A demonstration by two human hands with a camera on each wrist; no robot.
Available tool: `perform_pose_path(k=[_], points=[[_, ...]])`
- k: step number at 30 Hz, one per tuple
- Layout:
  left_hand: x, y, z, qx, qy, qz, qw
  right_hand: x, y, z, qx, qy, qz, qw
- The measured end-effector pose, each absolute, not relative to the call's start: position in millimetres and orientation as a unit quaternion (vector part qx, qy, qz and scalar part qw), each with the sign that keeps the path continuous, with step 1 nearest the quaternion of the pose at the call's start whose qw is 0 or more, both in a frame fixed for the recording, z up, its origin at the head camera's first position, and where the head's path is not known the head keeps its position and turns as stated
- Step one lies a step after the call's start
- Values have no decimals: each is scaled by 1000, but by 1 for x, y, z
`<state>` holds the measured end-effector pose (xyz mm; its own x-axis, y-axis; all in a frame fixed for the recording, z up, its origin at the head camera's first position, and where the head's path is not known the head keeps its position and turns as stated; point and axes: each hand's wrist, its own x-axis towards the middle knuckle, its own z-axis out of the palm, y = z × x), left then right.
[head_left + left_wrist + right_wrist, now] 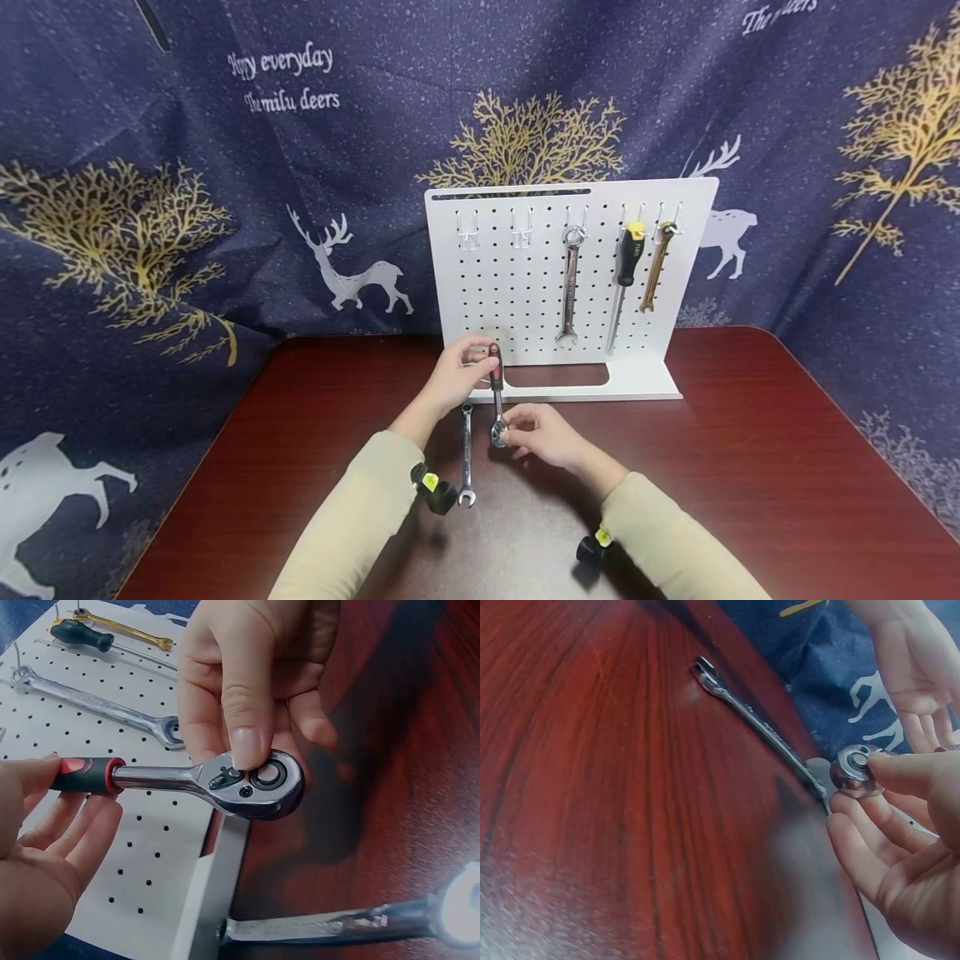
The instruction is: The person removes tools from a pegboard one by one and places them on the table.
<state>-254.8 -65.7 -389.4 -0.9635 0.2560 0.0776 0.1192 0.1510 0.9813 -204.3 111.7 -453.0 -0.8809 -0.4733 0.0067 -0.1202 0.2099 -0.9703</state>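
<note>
Both hands hold a ratchet wrench (498, 405) above the table at the pegboard's lower left, its handle toward the board. My left hand (455, 372) pinches the black and red handle (88, 775) between thumb and fingers. At the other end, my right hand (545, 435) grips the round chrome head (850, 780); the thumb presses on its face beside the small selector lever (225, 778). A silver combination wrench (467, 458) lies on the table left of the ratchet, touched by neither hand.
The white pegboard (517, 287) stands at the table's back. On its hooks hang a silver combination wrench (571, 287), a black and yellow screwdriver (630, 258) and a gold-toned wrench (657, 271). Two clear hooks (468, 240) at its left bear no tool. A patterned cloth (360, 167) hangs behind.
</note>
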Motion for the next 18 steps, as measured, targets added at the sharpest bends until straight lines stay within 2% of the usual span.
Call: perform_pose_path(k=[9,18], points=[[-249,-75,-410,83,761,640,60,-197,107,-459,-191,767,-591,161],[-244,-82,-430,74,738,666,83,-202,101,-454,-191,735,-639,120]])
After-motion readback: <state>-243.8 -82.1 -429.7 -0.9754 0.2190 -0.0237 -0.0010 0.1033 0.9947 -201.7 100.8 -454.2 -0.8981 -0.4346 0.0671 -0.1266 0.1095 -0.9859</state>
